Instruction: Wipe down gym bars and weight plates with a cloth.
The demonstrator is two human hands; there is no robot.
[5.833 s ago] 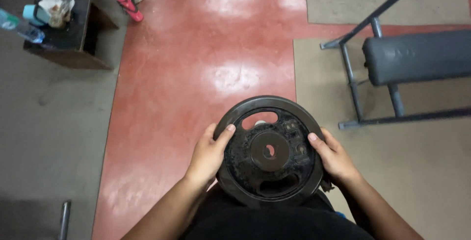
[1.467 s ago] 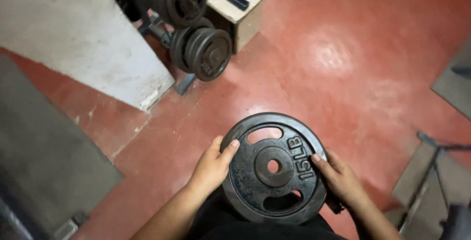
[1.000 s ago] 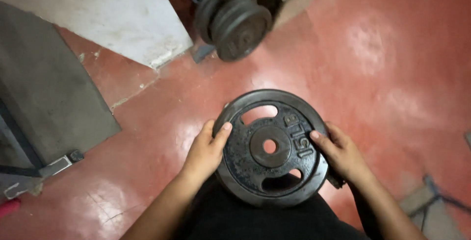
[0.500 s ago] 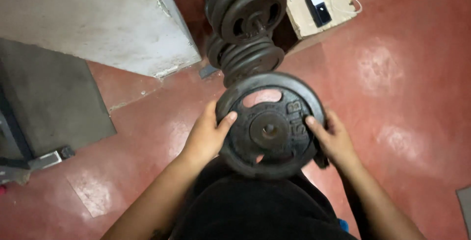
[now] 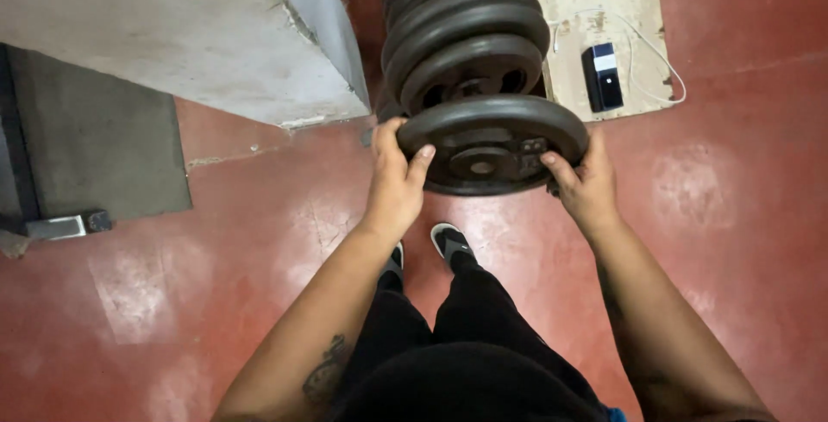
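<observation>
A round black iron weight plate point(image 5: 493, 143) with a centre hole is held out in front of me, tilted toward the rack. My left hand point(image 5: 395, 179) grips its left rim and my right hand point(image 5: 585, 185) grips its right rim. Just beyond it, several similar black plates point(image 5: 466, 34) hang in a row on a storage rack, and the held plate sits right at the front of that stack. My two feet in dark shoes point(image 5: 450, 242) stand on the red floor below the plate.
A grey concrete block point(image 5: 190, 34) fills the upper left. A worn white box point(image 5: 604, 25) at upper right carries a small dark device with a white cable point(image 5: 602, 75). A grey floor mat and a metal bar end point(image 5: 60, 225) lie at left.
I have walked up to the plate rack, which has come from the top of view to directly ahead. The plate has tipped from flat toward upright and now sits against the stacked plates.
</observation>
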